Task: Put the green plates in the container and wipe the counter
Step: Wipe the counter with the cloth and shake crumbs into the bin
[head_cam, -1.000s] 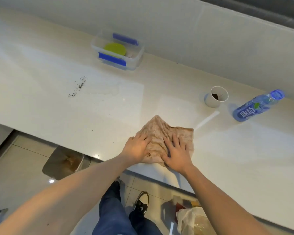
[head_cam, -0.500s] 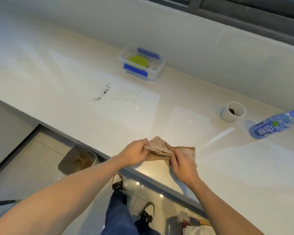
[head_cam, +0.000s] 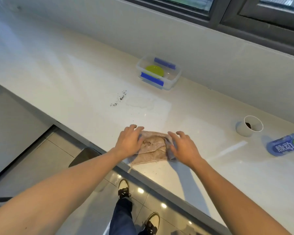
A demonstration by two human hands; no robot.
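Our pale table (head_cam: 58,78) runs under a window. Beyond our hands sits the clear container (head_cam: 174,80) holding a green plate (head_cam: 154,70), with dark crumbs (head_cam: 120,99) nearer. Our left hand (head_cam: 128,141) and right hand (head_cam: 183,147), fingers spread, flank the folded cloth (head_cam: 153,148).

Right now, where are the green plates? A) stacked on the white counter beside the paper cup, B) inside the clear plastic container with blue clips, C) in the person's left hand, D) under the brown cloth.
B: the green plates lie inside the clear plastic container with blue clips at the back of the white counter, far from both hands, which are at the brown cloth.
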